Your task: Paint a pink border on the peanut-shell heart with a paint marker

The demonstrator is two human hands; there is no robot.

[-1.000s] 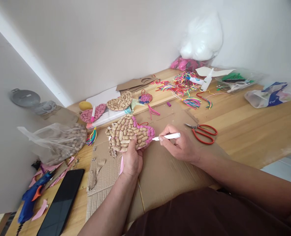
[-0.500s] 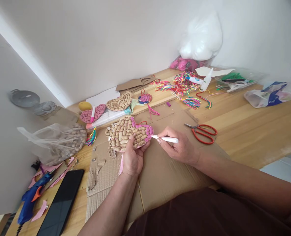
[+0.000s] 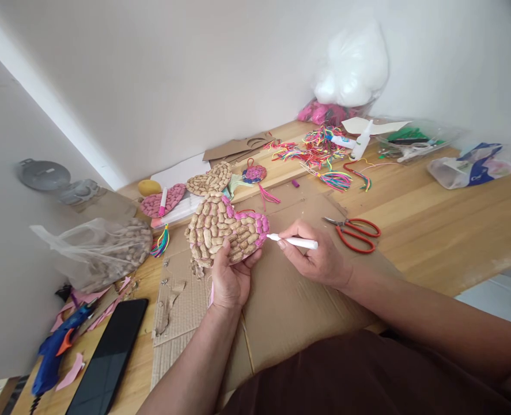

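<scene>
My left hand grips the lower edge of a heart-shaped peanut-shell craft, thumb on the front and fingers behind it. Shells along its upper and right rim are coloured pinkish purple; the others are plain tan. Between the thumb and fingers of my right hand is a white marker, its tip at or very near the coloured right edge of the heart. A pink strand hangs below the heart, and a red cord loop shows behind it. A cardboard sheet lies under both hands.
Red-handled scissors lie right of my right hand. At left are a phone, a blue glue gun and a bag of peanuts. Behind are a pink peanut heart, a tan one and colourful tassels.
My left hand has tilted the heart up, so its face shows more fully. The marker has shifted slightly right with my right hand, its tip still by the right edge.
</scene>
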